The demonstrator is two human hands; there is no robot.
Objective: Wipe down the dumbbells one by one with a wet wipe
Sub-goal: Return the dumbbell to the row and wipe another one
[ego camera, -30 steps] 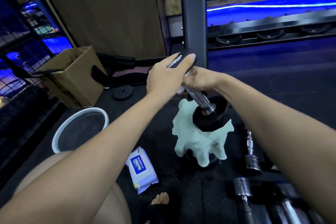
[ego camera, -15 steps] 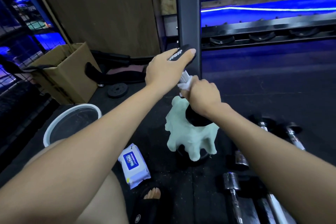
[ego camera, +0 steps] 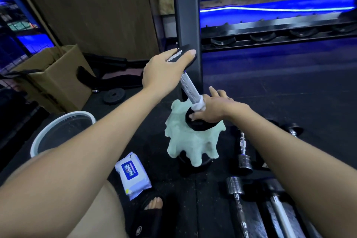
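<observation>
Pinching a bunched white wipe [ego camera: 199, 106] round the foot of the chrome handle [ego camera: 189, 88], the right hand [ego camera: 214, 111] has its thumb and first finger closed on it while the other fingers spread loosely over the lower black plate [ego camera: 201, 124]. From there the dumbbell's long axis climbs toward 11 o'clock, tilted, to the top plate [ego camera: 182, 55], which the left hand [ego camera: 164, 71] grips from above. A pale green cloth [ego camera: 190, 145] drapes beneath. I judge the next wipe stroke runs up the handle or out across the lower plate; the right hand is nearer.
</observation>
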